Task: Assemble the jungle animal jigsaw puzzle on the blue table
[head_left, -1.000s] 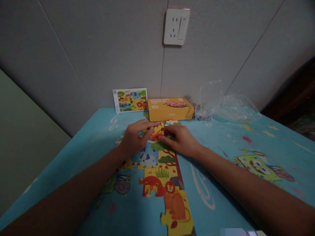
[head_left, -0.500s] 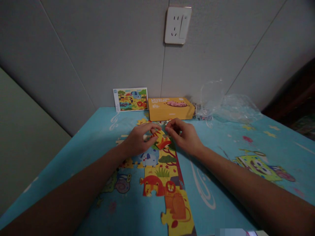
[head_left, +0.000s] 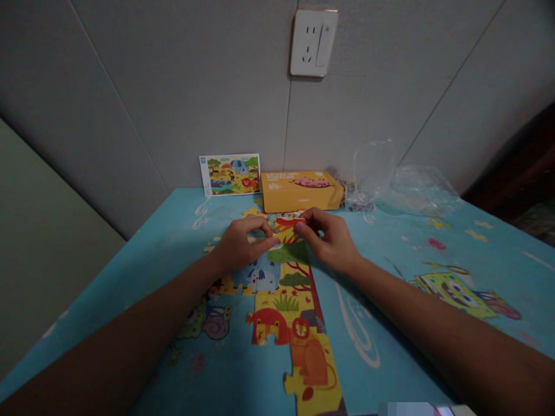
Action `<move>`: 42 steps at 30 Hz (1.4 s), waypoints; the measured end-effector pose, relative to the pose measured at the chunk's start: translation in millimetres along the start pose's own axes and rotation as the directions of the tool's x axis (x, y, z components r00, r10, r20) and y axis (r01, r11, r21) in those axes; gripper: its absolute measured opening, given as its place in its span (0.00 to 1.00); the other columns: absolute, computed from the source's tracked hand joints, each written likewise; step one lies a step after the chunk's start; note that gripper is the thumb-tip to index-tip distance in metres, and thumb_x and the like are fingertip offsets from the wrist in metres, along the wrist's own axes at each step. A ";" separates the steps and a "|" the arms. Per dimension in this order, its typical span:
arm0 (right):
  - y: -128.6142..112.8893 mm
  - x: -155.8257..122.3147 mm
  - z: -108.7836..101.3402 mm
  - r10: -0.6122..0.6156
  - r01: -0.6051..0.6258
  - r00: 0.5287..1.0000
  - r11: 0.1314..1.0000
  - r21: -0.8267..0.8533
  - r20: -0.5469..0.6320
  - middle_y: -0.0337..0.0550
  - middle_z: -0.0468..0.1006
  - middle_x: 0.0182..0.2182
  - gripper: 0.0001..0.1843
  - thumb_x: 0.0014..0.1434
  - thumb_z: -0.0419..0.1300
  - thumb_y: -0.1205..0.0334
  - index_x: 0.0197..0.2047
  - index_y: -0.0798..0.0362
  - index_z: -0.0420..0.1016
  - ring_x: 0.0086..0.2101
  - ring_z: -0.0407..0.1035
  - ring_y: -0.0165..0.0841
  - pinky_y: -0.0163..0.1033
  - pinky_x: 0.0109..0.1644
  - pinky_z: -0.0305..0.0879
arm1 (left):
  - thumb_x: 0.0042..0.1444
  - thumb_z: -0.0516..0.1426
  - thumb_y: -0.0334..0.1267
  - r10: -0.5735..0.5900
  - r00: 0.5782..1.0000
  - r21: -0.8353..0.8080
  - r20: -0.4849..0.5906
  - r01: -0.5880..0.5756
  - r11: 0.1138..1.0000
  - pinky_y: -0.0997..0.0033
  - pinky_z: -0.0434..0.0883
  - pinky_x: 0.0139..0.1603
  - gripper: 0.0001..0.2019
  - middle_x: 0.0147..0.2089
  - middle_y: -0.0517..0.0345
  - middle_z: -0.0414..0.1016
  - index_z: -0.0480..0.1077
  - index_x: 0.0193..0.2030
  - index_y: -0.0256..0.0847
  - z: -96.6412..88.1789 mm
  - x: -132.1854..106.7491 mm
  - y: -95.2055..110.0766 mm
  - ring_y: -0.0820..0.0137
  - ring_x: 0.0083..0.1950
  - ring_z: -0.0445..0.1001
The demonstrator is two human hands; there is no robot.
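Note:
A yellow and red puzzle piece [head_left: 287,232] is held up between my two hands, above the far end of the partly joined puzzle [head_left: 295,300]. My right hand [head_left: 327,236] pinches its right edge with thumb and forefinger. At the piece's left corner, the thumb and forefinger of my left hand [head_left: 245,242] close together. The joined pieces show a blue elephant, green trees and an orange lion [head_left: 313,361]. Several more pieces, partly hidden by my hands, lie near the box.
Against the wall stand a picture card [head_left: 234,175] and an orange puzzle box [head_left: 301,193]. Clear plastic packaging [head_left: 418,190] lies to their right. A blue cartoon-printed cloth [head_left: 390,254] covers the table. On the wall is a socket [head_left: 314,43].
The puzzle piece has been turned and shifted slightly between my fingers. A green treetop on the puzzle beneath now shows. My forearms have barely moved.

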State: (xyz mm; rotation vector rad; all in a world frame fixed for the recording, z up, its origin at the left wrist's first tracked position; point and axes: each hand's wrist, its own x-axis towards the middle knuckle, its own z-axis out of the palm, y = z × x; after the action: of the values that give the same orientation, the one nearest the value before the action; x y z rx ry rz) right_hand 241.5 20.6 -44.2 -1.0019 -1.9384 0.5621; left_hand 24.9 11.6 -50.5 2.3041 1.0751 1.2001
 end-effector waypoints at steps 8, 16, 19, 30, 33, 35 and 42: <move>1.9 3.3 -0.1 0.006 0.033 0.978 0.983 -0.182 0.210 0.37 0.68 0.21 0.10 0.60 0.56 0.60 0.27 0.53 0.69 0.22 0.57 0.28 0.36 0.28 0.50 | 0.55 0.59 0.33 -0.001 0.998 0.042 -0.063 0.004 0.999 0.62 0.72 0.48 0.14 0.37 0.55 0.79 0.72 0.49 0.39 -2.8 0.4 -4.0 0.65 0.42 0.76; 1.4 3.3 0.3 0.009 0.032 0.979 0.981 -0.194 0.205 0.36 0.70 0.22 0.04 0.58 0.57 0.63 0.32 0.52 0.71 0.22 0.59 0.28 0.36 0.28 0.52 | 0.57 0.59 0.31 0.127 0.992 0.131 -0.002 -0.126 0.983 0.60 0.73 0.46 0.09 0.36 0.52 0.80 0.77 0.44 0.39 -1.6 0.5 -11.3 0.64 0.42 0.75; 0.6 2.9 0.2 0.005 0.030 0.982 0.983 -0.183 0.191 0.36 0.73 0.24 0.09 0.56 0.59 0.67 0.42 0.53 0.74 0.23 0.62 0.28 0.36 0.30 0.55 | 0.56 0.60 0.32 0.172 0.985 0.169 0.013 -0.171 0.971 0.58 0.72 0.47 0.10 0.38 0.51 0.80 0.76 0.45 0.38 -2.9 0.5 -13.4 0.63 0.43 0.73; 2.5 4.1 -1.7 -0.028 0.078 0.984 0.955 -0.288 0.175 0.39 0.71 0.25 0.08 0.55 0.62 0.66 0.40 0.54 0.76 0.26 0.62 0.31 0.38 0.32 0.56 | 0.55 0.61 0.33 0.178 0.983 0.278 0.052 -0.185 0.943 0.55 0.68 0.55 0.09 0.45 0.50 0.80 0.75 0.44 0.40 -3.7 0.9 -16.5 0.60 0.49 0.74; 3.1 3.7 -1.4 -0.048 0.098 0.984 0.950 -0.297 0.169 0.39 0.71 0.25 0.08 0.55 0.62 0.66 0.40 0.54 0.75 0.26 0.62 0.31 0.37 0.32 0.55 | 0.55 0.61 0.33 0.168 0.984 0.281 0.053 -0.176 0.943 0.55 0.68 0.55 0.09 0.44 0.50 0.80 0.75 0.43 0.40 -3.2 1.3 -16.3 0.61 0.49 0.74; 3.5 3.6 -1.2 -0.054 0.104 0.984 0.946 -0.306 0.168 0.40 0.71 0.26 0.08 0.55 0.62 0.65 0.40 0.54 0.76 0.26 0.62 0.31 0.38 0.32 0.55 | 0.55 0.61 0.34 0.168 0.984 0.283 0.055 -0.177 0.943 0.56 0.68 0.54 0.09 0.44 0.50 0.80 0.75 0.43 0.40 -2.7 1.3 -17.0 0.60 0.49 0.74; 1.3 3.7 -3.9 -0.064 0.110 0.983 0.957 -0.268 0.173 0.38 0.71 0.23 0.06 0.56 0.62 0.63 0.38 0.54 0.77 0.24 0.61 0.29 0.37 0.30 0.54 | 0.56 0.60 0.36 0.194 0.980 0.377 0.047 -0.197 0.905 0.51 0.66 0.55 0.10 0.41 0.52 0.81 0.77 0.45 0.41 -6.7 0.9 -13.2 0.59 0.47 0.73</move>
State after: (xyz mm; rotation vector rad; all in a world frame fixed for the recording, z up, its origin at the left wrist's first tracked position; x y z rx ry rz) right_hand 244.2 24.4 -41.2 -1.0626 -2.2409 0.3353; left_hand 13.6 20.6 -53.7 2.7674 1.1843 1.1293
